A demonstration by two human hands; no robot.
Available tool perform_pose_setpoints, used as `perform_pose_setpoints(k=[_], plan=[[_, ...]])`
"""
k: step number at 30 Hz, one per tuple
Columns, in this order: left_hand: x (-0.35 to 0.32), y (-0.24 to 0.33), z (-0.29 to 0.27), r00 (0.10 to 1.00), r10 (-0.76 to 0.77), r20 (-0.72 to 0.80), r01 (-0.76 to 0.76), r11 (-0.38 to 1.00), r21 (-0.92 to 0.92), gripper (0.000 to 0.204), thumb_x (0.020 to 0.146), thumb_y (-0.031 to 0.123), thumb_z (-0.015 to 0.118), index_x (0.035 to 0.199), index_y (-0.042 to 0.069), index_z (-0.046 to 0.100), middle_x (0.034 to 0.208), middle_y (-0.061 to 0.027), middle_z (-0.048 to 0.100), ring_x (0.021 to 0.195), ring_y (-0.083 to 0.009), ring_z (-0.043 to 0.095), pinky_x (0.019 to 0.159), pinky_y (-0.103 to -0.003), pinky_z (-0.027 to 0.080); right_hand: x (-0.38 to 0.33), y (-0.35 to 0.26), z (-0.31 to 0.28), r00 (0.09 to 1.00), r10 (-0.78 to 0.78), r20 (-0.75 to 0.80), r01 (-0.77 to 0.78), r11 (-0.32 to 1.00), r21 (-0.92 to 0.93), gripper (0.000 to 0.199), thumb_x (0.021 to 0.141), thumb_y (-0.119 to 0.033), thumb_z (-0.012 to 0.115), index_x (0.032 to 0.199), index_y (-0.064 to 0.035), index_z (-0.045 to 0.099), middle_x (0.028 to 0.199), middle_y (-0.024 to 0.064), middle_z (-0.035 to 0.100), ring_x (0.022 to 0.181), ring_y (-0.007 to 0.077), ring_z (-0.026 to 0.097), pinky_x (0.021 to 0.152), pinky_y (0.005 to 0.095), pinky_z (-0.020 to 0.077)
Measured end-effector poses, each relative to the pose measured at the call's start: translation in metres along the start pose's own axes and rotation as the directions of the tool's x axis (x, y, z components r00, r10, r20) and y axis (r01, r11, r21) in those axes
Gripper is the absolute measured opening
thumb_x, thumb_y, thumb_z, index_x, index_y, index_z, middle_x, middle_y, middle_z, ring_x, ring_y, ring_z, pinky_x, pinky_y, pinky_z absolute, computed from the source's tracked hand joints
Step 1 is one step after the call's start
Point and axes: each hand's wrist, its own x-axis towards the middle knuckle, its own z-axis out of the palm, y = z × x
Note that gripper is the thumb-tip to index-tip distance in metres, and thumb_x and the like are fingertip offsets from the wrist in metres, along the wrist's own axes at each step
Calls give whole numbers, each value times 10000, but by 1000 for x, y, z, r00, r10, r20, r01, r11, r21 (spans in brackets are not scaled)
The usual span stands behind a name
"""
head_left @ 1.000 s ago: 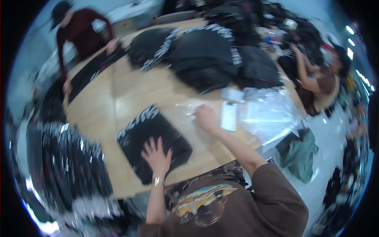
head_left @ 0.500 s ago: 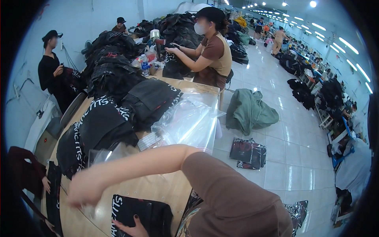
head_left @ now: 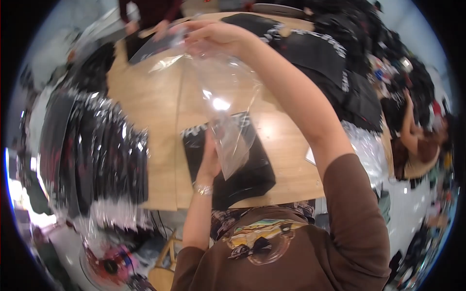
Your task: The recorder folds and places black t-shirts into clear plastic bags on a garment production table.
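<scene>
My right hand (head_left: 208,39) is raised at the far side of the table, fingers closed on the top of a clear plastic bag (head_left: 230,92). The bag hangs down in a long point over a folded black garment (head_left: 250,169) with white lettering along its far edge. On this garment rests my left hand (head_left: 210,153), a bracelet at its wrist. Its fingers look stretched out, though plastic partly covers them and blurs their outline. Whether the bag touches that hand cannot be told.
To the left stands a row of bagged black garments (head_left: 97,150). Folded black garments (head_left: 310,60) lie at the far right, with a stack of clear bags (head_left: 366,150) nearer. Across the table is another person's hand (head_left: 162,26); a co-worker (head_left: 422,145) sits at the right.
The view has swung down and left, bringing the row of bagged garments into sight. My right arm has moved from the left to the far side, with the bag now stretched out below it.
</scene>
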Motion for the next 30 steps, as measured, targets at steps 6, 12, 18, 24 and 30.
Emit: perform_pose_setpoints(k=[6,12,18,24,30], plan=[[-7,17,-34,993,106,61,-91,974,-209,694,790,214,675,1356,112,286,1097,-68,547,1066,-246,534,906,-437,447,25,57,-48,960,86,-265,-174,929,-327,434,827,-68,546,1250,-82,452,866,22,624,604,77,527,503,222,425],[2,21,-46,819,421,-389,-104,777,621,977,668,98,787,1397,114,137,1339,-200,276,1176,-285,410,896,-408,435,18,70,-38,959,244,-144,-283,828,-483,433,819,-73,519,1251,-70,486,810,30,620,557,52,492,458,181,372],[37,9,-25,905,362,-225,-68,643,763,1124,619,150,823,1429,160,44,1424,-205,176,1271,-341,297,995,-484,312,5,36,19,986,101,133,-62,962,-265,417,823,-65,507,1240,-81,512,793,16,615,557,19,503,432,147,339],[62,13,-24,765,644,-17,-296,374,879,964,656,178,795,1409,129,194,1418,-141,235,1274,-297,288,991,-419,339,-3,9,13,995,53,87,-41,990,-134,412,850,-90,506,1261,-60,487,788,16,626,596,-3,539,405,121,342],[74,30,-32,818,575,13,-392,541,744,156,852,61,560,998,6,550,843,-83,645,837,-141,619,762,-261,469,20,17,-39,972,60,226,-63,998,6,358,862,-64,519,1217,-26,490,944,86,620,709,55,596,553,171,492]])
